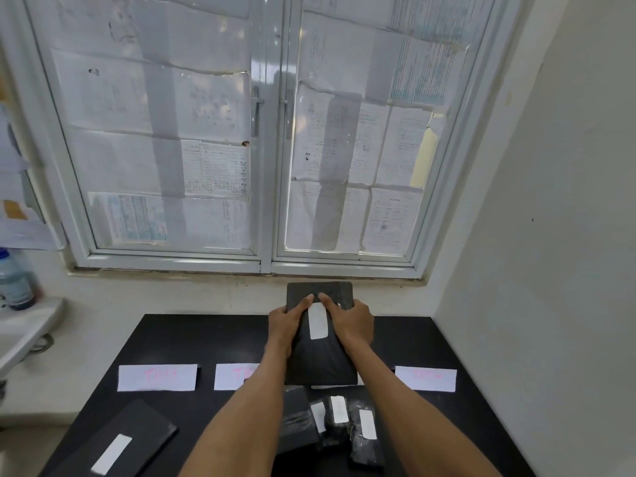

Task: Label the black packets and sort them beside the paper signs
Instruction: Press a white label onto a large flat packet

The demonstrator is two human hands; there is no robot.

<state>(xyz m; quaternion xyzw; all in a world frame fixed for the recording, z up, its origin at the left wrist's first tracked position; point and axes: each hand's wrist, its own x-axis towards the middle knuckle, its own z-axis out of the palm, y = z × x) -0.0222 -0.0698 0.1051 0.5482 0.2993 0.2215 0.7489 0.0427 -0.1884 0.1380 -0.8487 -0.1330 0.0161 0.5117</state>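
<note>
Left hand (287, 321) and right hand (352, 321) both grip one black packet (320, 359), raised over the far middle of the black table (206, 339), thumbs flanking its white label (317, 321). This packet is labelled; placing appears outstanding.

Count:
- paper signs (157, 377): three plainly seen
- labelled packet at near-left corner (117, 442): one
- near-edge cluster (339, 425): three labels showing

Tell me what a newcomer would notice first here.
Dead centre, the left hand and right hand hold a black packet up, thumbs flanking its white label. Behind it, a window papered over with printed sheets fills the upper frame. Below, white paper signs with pink writing lie in a row on the black table.
</note>
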